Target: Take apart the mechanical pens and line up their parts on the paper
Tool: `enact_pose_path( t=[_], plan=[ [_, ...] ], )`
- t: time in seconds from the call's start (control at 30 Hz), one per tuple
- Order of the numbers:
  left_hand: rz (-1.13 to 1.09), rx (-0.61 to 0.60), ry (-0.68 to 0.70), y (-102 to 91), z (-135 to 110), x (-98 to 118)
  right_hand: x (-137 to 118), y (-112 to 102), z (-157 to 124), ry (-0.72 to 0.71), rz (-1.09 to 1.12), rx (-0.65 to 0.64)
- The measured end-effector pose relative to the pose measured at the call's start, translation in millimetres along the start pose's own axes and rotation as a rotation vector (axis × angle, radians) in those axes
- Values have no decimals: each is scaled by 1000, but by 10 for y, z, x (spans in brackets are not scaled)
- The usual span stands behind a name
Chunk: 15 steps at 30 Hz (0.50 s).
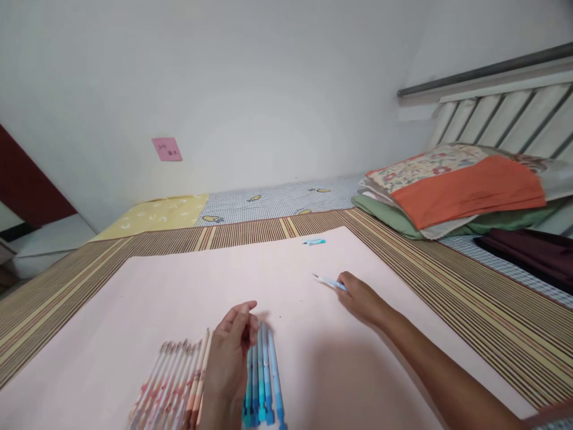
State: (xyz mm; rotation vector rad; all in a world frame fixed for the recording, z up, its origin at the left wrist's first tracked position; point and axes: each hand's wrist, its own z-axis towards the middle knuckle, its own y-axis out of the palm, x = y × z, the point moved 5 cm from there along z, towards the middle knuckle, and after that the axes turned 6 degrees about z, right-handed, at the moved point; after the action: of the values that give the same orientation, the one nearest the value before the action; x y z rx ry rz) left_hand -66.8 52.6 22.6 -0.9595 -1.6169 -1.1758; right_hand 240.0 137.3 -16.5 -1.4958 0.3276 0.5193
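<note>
My right hand (360, 298) is closed on a light blue pen (329, 281), its tip pointing left over the pale pink sheet (179, 286). A small blue pen cap (314, 242) lies farther off near the sheet's far edge. My left hand (230, 358) hovers with fingers curled and slightly apart over a row of pens at the near edge, holding nothing that I can see. To its right lie several blue pens (264, 382), to its left several peach patterned pens (174, 385).
The pink sheet lies on a striped woven mat (470, 280) on a bed. Folded bedding with an orange cover (465, 188) is stacked at the right, dark cloth (532, 251) beside it. A pink sticky note (166, 149) hangs on the white wall.
</note>
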Motion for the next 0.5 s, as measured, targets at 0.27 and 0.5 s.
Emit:
enact_pose_path(
  t=[0.27,0.5],
  plan=[
    [-2,-7,1,-2,-9,2,-396,175,-193,-102,47,-86],
    [-7,-23,-3,41,-6,-45,-242,231,-200,-120,180,53]
  ],
)
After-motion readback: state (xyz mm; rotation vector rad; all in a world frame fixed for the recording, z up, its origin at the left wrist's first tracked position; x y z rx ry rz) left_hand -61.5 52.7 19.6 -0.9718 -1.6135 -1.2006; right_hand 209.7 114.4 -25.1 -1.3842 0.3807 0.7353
